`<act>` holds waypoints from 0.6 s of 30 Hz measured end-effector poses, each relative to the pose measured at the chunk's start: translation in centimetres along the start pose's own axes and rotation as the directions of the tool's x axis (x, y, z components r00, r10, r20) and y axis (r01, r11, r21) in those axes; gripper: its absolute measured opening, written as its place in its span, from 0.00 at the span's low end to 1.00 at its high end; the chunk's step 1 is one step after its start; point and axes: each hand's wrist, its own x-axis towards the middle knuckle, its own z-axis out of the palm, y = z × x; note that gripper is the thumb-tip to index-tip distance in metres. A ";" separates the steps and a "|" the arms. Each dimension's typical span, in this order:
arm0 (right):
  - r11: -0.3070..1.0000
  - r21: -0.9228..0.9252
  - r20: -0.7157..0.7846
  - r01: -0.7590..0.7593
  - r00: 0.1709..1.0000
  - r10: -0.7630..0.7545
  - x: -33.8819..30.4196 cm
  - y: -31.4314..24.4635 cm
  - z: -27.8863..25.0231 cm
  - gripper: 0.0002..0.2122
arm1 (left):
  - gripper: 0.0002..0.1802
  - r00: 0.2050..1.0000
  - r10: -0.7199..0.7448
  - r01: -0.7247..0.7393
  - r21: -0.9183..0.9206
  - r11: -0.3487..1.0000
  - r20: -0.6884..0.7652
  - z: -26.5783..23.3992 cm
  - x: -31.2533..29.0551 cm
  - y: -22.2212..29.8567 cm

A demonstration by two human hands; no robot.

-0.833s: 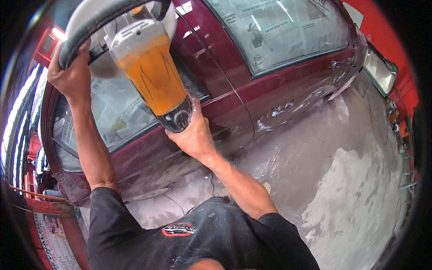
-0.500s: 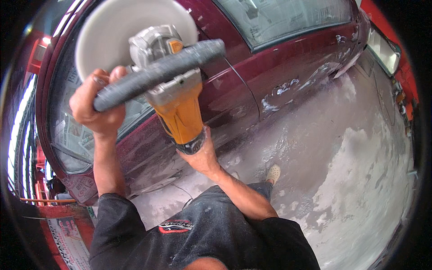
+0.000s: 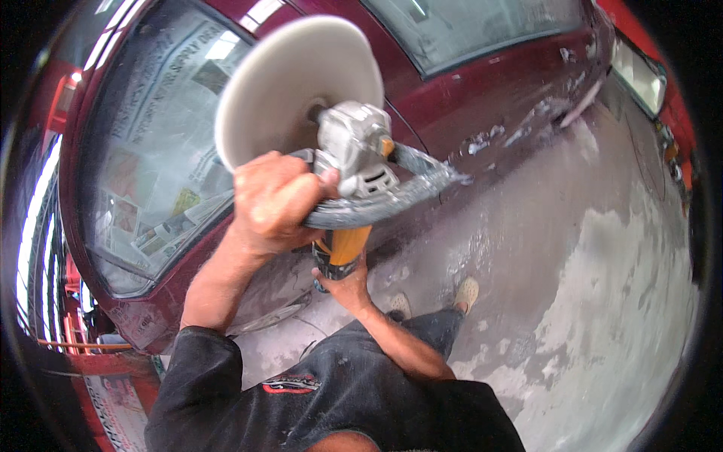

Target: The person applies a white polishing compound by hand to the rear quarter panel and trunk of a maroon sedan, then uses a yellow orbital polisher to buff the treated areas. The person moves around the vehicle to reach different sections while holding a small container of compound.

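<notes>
My left hand (image 3: 275, 197) is wrapped round the dark loop handle of a car polisher, at the handle's left end. The polisher has a silver gear head (image 3: 352, 143) and a yellow body (image 3: 348, 242). Its rear end sits in my right hand (image 3: 348, 285), fingers closed round it, partly hidden behind the body. A large round white polishing pad (image 3: 301, 83) is fixed to the head, tilted with its rim toward the dark red car (image 3: 410, 113). Whether the pad touches the paint I cannot tell. White smears (image 3: 482, 142) mark the car's side to the right of the pad.
Newspaper pages show behind the car's left side window (image 3: 162, 151); a second window (image 3: 482, 30) lies at the top. Wet, patchy grey floor (image 3: 520, 248) spreads at right. My light clogs (image 3: 467, 292) stand near the car. A dark cable or hose lies on the floor.
The polisher has moved right and down, and its pad has tilted, uncovering more of the left window. Both hands moved with it, still gripping.
</notes>
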 end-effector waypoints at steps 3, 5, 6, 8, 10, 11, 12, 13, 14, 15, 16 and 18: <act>0.994 -0.089 0.012 0.063 0.998 -0.062 -0.6 1.2 0.7 0.41 | 0.17 0.997 0.082 -0.081 -0.105 0.991 0.007 0.2 -0.2 -0.5; 0.996 -0.043 -0.052 0.082 0.995 -0.084 -0.1 3.6 0.6 0.43 | 0.16 0.996 0.087 -0.086 -0.125 0.988 0.003 0.9 1.0 -0.3; 0.998 -0.013 -0.063 0.062 0.996 -0.062 -0.1 3.3 0.7 0.42 | 0.16 0.996 0.089 -0.087 -0.135 0.987 0.003 0.9 0.9 -0.2; 0.998 -0.009 -0.078 0.062 0.995 -0.063 -0.3 2.0 1.2 0.43 | 0.16 0.998 0.069 -0.066 -0.141 0.988 0.015 0.5 0.6 -0.6; 0.996 -0.034 -0.063 0.080 0.995 -0.082 -0.2 1.1 1.4 0.42 | 0.16 1.000 0.025 -0.026 -0.139 0.990 -0.010 -1.1 0.7 -1.5; 0.993 -0.069 -0.060 0.091 0.994 -0.096 0.2 -0.2 1.4 0.41 | 0.16 1.000 0.006 -0.010 -0.148 0.989 -0.030 -1.7 0.8 -2.0; 0.989 -0.103 -0.058 0.103 0.992 -0.109 0.5 -1.8 1.4 0.40 | 0.17 0.998 -0.010 0.003 -0.127 0.992 -0.059 -2.3 0.9 -2.6; 0.984 -0.137 -0.061 0.118 0.990 -0.127 0.9 -3.6 1.5 0.39 | 0.18 0.994 -0.038 0.026 -0.113 0.993 -0.107 -2.7 0.7 -3.4; 0.975 -0.163 -0.041 0.147 0.987 -0.156 1.3 -5.1 1.5 0.39 | 0.13 0.992 -0.053 0.045 -0.072 0.996 -0.114 -3.8 0.9 -4.0; 0.966 -0.188 -0.019 0.177 0.983 -0.184 2.0 -6.6 1.7 0.38 | 0.12 0.990 -0.069 0.065 -0.031 0.997 -0.121 -5.1 1.4 -4.5; 0.954 -0.217 -0.003 0.208 0.977 -0.213 2.8 -7.6 1.7 0.38 | 0.11 0.984 -0.086 0.085 -0.011 0.996 -0.156 -6.0 2.0 -5.2; 0.955 -0.191 0.050 0.226 0.974 -0.221 4.7 -9.1 1.8 0.37 | 0.12 0.963 -0.128 0.140 0.032 0.990 -0.235 -7.8 3.2 -6.5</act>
